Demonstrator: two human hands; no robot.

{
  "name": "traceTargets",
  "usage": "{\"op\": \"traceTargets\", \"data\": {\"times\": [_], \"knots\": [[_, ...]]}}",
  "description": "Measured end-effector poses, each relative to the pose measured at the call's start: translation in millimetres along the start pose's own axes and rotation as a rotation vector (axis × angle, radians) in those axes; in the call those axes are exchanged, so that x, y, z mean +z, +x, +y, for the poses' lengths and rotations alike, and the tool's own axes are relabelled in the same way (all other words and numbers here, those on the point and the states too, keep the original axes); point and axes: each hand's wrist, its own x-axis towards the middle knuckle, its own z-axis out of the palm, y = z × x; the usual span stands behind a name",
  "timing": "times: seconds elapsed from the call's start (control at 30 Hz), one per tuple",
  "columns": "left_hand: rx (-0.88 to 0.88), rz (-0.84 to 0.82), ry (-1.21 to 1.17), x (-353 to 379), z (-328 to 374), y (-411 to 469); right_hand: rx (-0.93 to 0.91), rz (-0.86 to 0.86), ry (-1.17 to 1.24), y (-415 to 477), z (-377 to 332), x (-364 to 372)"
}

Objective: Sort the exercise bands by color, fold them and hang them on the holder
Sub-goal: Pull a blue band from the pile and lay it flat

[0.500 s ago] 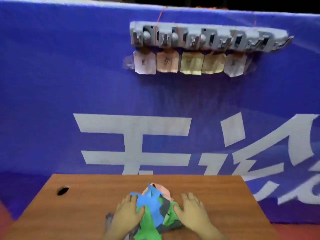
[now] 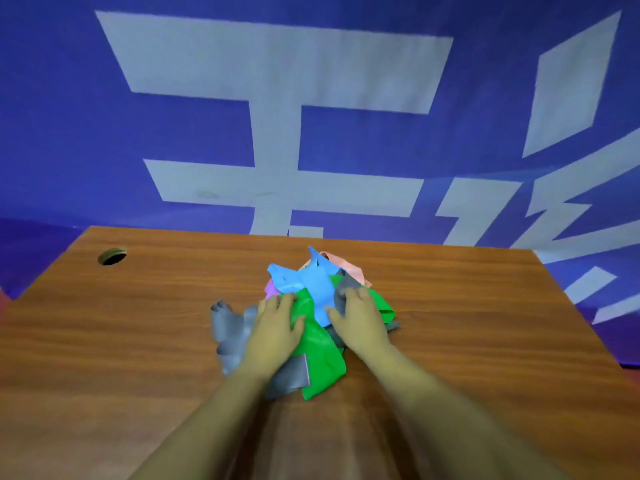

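Observation:
A tangled pile of exercise bands lies mid-table: a blue band on top, a green band towards me, grey bands at the left, a pink band at the back and a bit of purple band. My left hand lies flat on the pile's left side, fingers spread over green and grey. My right hand is on the right side, thumb and fingers pinching a grey band's flap. The holder is out of view.
The wooden table has a cable hole at its far left corner. A blue banner with large white characters hangs right behind the table's far edge.
The view has tilted down, so the holder with its tags has left the frame. Both hands have slid further onto the pile, and the right one has closed on a grey flap.

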Motion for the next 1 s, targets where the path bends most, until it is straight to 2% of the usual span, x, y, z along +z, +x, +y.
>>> {"op": "traceTargets", "data": {"times": [0.13, 0.27, 0.4, 0.47, 0.57, 0.73, 0.87, 1.0], "knots": [[0.041, 0.06, -0.016, 10.3, -10.5, -0.1, 0.07, 0.055, 0.234, 4.9, -0.4, 9.1], [0.047, 0.074, -0.025, 6.2, -6.3, -2.4, 0.067, 0.081, 0.332, -0.4, 2.3, 2.8], [0.022, 0.067, -0.033, -0.6, 4.1, -8.4, -0.004, 0.096, 0.334, -17.4, 1.4, -9.9], [-0.019, 0.044, -0.068, -6.1, 6.3, -9.7, -0.063, 0.171, 0.399, -25.9, -4.4, -25.3], [-0.033, 0.078, -0.158, -19.5, 8.7, -12.7, -0.162, 0.278, 0.543, -37.4, -22.3, -62.5], [0.072, 0.249, -0.494, -71.0, 49.7, -30.2, -0.267, 0.249, 0.75, -67.9, -53.4, -126.9], [0.215, 0.264, -0.763, -113.7, 97.2, -57.8, -0.317, 0.272, 0.817, -97.1, -70.0, -161.1], [0.332, 0.205, -0.827, -138.8, 125.4, -80.4, -0.334, 0.231, 0.895, -127.1, -76.5, -184.2]]}}
